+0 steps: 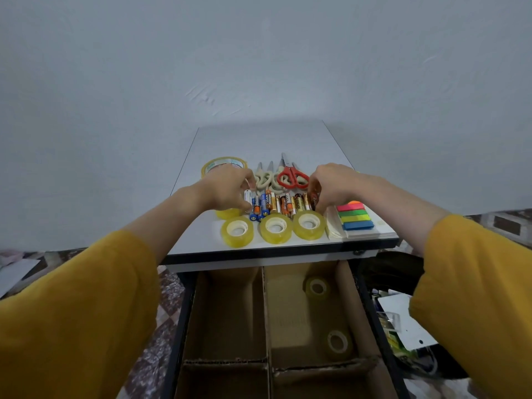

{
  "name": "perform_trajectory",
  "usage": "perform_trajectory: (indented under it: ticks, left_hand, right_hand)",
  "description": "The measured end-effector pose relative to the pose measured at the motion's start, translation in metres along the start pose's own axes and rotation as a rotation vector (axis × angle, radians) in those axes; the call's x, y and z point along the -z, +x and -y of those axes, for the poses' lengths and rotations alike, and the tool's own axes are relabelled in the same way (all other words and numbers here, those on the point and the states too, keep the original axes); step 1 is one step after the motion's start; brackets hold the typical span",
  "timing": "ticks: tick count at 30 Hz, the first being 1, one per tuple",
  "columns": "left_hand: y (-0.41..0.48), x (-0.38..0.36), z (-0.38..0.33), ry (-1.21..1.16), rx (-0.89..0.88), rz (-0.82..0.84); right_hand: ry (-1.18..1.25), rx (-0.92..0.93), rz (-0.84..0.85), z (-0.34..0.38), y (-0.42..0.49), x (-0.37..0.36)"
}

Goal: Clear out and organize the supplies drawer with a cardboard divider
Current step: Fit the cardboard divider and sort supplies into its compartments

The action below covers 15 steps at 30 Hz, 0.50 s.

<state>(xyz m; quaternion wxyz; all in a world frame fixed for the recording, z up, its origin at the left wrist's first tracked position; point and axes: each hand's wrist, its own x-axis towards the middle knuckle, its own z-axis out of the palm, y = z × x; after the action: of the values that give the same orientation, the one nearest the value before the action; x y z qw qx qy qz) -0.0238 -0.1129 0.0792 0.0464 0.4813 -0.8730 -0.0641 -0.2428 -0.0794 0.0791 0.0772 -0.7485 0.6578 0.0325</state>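
Cardboard divider point(266, 312) stands in the open drawer point(180, 326), below and nearer than both hands, and splits it into compartments. Two small tape rolls point(316, 287) lie in the compartment below the right hand. Up on the desk point(259, 139), the left hand point(227, 188) and right hand point(331, 185) bracket a row of batteries point(283, 204), each with fingers curled down and pinching the battery at its own end. Three tape rolls point(275, 228) sit just nearer than the hands, with a fourth under the left hand. Red scissors point(292, 178) and cream scissors point(266, 180) lie just beyond, between the hands. Coloured sticky flags point(355, 216) sit beside the right hand.
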Motion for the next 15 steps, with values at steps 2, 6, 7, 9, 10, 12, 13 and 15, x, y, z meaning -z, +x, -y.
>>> perform_trajectory:
  ticks: [2,6,7,9,10,12,13,15]
  left_hand:
    - [-0.002,0.004,-0.002,-0.012,-0.004,-0.027]
    - [-0.011,0.015,-0.007,-0.074,0.01,-0.093]
    - [-0.014,0.018,-0.007,-0.102,0.015,-0.106]
    - [-0.021,0.023,-0.009,-0.142,0.014,-0.13]
    - [-0.027,0.025,-0.011,-0.158,0.014,-0.14]
    - [-0.038,0.029,-0.012,-0.207,0.021,-0.156]
    - [-0.041,0.029,-0.012,-0.246,0.03,-0.164]
    - [-0.056,0.031,-0.011,-0.335,0.051,-0.192]
  right_hand:
    - [0.001,0.007,-0.043,0.0,-0.003,0.003]
    - [0.014,0.025,-0.14,0.0,-0.014,0.011]
    - [0.038,0.028,-0.157,0.0,-0.017,0.014]
    - [0.102,0.038,-0.186,0.001,-0.025,0.019]
    - [0.136,0.047,-0.201,0.002,-0.031,0.021]
    - [0.236,0.065,-0.223,0.008,-0.043,0.024]
    - [0.313,0.067,-0.23,0.011,-0.048,0.024]
    - [0.56,0.057,-0.234,0.022,-0.063,0.024]
